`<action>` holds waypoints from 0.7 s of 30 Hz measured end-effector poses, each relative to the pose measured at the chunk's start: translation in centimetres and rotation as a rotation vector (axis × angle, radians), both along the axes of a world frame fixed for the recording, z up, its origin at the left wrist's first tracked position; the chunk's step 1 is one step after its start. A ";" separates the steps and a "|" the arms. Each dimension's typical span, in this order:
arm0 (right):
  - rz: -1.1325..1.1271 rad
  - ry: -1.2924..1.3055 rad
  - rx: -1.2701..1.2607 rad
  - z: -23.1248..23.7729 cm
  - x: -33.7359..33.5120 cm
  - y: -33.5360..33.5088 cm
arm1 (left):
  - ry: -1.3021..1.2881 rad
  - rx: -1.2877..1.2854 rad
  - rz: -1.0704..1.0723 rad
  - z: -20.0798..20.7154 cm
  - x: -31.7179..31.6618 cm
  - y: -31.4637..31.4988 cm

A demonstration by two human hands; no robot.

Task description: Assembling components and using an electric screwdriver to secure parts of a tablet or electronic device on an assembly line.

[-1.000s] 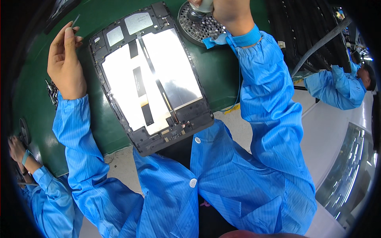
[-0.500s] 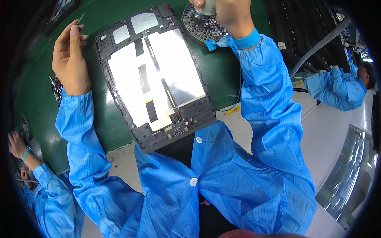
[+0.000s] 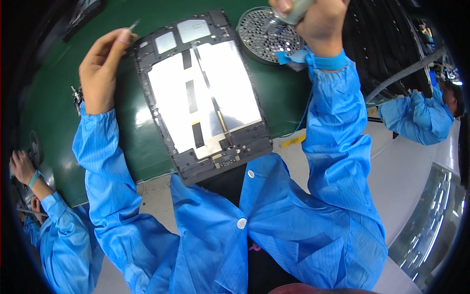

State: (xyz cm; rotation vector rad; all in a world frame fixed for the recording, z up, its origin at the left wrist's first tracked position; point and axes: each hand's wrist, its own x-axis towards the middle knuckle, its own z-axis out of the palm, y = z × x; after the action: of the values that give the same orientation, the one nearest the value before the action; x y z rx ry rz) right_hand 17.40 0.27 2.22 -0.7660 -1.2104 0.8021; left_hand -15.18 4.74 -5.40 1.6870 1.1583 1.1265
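In front of me lies an opened tablet housing (image 3: 230,169), dark-framed, with bright silvery panels and a dark ribbon cable down its middle. Close to its far left corner, my left hand (image 3: 104,68) pinches a thin, pale rod-like tool (image 3: 134,24) between thumb and fingers; its exact kind is unclear. My right hand (image 3: 320,27) is closed around a pale grey cylindrical electric screwdriver (image 3: 296,12), partly cut off by the upper edge. Its metal nose hangs over a round metal tray (image 3: 257,41) full of small holes, beside the housing. A blue strap circles my right wrist.
Dark slotted racks (image 3: 379,49) stand at the right, crossed by a grey hose (image 3: 406,73). Small metal parts (image 3: 77,98) lie left of my left hand. Co-workers in blue sit at far left (image 3: 68,230) and right (image 3: 416,117). A dark device (image 3: 83,17) lies at upper left.
My left hand has come nearer the housing's far left corner with the thin tool. The right hand has shifted right with the screwdriver, now more tilted. The whole view has shifted slightly.
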 end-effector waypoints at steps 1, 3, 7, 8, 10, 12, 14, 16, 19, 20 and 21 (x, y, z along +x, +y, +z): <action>-0.002 0.014 0.006 0.1 0.2 0.0 | -0.001 -0.032 -0.107 0.2 -0.4 0.3; 0.020 -0.034 -0.048 -0.1 1.3 0.3 | 0.025 -0.018 -0.194 0.4 -0.4 0.8; -0.020 -0.039 -0.019 0.1 0.7 0.2 | -0.001 -0.049 -0.174 -0.7 -0.5 1.2; 0.010 -0.047 -0.024 -0.1 0.9 0.3 | 0.048 -0.053 -0.151 -0.5 -0.7 1.1; 0.031 -0.054 -0.031 -0.2 1.0 0.2 | 0.070 -0.037 -0.144 -0.5 -0.4 1.1; 0.004 -0.045 -0.009 -0.2 0.5 0.2 | 0.095 0.010 -0.144 -0.5 -0.4 1.1; 0.007 -0.061 -0.013 0.4 -0.1 -0.3 | 0.082 -0.041 -0.128 -0.1 -0.5 1.1; 0.012 -0.077 -0.017 0.6 -0.2 -0.5 | 0.068 -0.091 -0.109 0.0 -0.5 1.0; 0.097 -0.037 -0.004 0.3 0.2 -0.4 | 0.081 -0.091 -0.118 -0.2 -0.4 1.1; 0.063 -0.048 -0.003 -0.1 0.4 -0.1 | 0.109 -0.066 -0.131 -0.1 -0.3 1.0; 0.030 -0.059 -0.002 -0.3 0.5 0.1 | 0.137 -0.041 -0.144 -0.1 -0.2 0.9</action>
State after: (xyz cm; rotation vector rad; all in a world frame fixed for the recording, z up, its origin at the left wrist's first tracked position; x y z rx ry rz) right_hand 17.92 0.33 1.93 -0.7792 -1.2763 0.8098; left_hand -15.38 5.61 -5.46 1.8077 1.1160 0.9052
